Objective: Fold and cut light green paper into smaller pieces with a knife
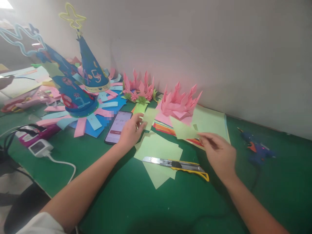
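Left hand [130, 131] curls while right hand [219, 156] pinches.

Pale green, flat-cut paper sheets [158, 146] look matt and smooth; the spiky pink crowns [180, 101] are matt folded paper. The long yellow-handled cutter [175, 164] combines shiny metal and plastic. The black-edged rectangular phone [118, 128] has a glossy screen.

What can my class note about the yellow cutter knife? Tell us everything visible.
The cutter knife lies across pale green paper sheets, its yellow end reaching past them over the green tabletop. It has a slim, grey, metal-looking body, a black slider, a ridged yellow strip and a yellow, plastic-looking grip toward the right. The shiny front end points left. Neither the left hand nor the right hand touches it.
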### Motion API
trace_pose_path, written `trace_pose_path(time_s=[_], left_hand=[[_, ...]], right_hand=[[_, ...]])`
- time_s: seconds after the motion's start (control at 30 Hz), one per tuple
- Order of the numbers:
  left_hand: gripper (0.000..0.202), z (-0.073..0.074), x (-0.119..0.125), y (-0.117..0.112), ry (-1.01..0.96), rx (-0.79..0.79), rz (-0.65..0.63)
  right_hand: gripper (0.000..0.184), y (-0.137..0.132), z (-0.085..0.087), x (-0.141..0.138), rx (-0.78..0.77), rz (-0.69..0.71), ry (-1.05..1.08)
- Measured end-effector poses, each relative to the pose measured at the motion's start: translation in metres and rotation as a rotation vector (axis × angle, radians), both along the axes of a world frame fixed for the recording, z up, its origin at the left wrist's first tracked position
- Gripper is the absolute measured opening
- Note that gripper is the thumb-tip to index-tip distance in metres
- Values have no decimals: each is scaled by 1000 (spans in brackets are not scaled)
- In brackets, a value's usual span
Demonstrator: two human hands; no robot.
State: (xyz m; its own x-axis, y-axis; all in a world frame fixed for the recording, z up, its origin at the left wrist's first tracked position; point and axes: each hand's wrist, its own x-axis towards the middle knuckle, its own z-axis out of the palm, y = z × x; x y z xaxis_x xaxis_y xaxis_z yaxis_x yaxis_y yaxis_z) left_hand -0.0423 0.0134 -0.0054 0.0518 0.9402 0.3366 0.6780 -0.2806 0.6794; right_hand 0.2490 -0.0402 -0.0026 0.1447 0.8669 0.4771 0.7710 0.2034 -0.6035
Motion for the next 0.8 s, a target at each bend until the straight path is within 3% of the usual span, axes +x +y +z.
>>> trace_pose_path(time_s=[0.1, 0.2, 0.3, 0.37, 0.4, 0.47, 0.53, 0.6, 0.67, 0.8], left_hand=[[27, -3, -8, 6, 14, -27, 73], [15, -7, -13, 10, 162, -3, 45], [9, -12, -15, 13, 357, 13, -28], [11, -14, -16, 13, 453, 19, -54], [13, -14, -16, 13, 488, 30, -52], [16, -14, -16, 12, 526, 70, -21], [19, -13, -15, 10, 517, 123, 12], [22, -12, -12, 8, 477, 165, -1], [25, -11, -9, 7, 419, 179, -68], [26, -12, -3, 6, 305, 146, -205]], right_hand=[[21, 12, -9, 23, 71, -140, -39], [22, 20, -18, 41, 86, -134, -195], [22, 22, -18, 44, 134, -177, -371], [22, 18, -14, 36, 130, -131, -407], [20, 14, -10, 29, 154, -83, -378], [16, 6, -1, 14, 76, 169, -281], [15, -4, 8, -2, -134, 518, -264], [27, -11, 17, -15, -338, 744, -306], [34, -16, 22, -23, -456, 827, -327], [28, -15, 20, -22, -481, 823, -273]])
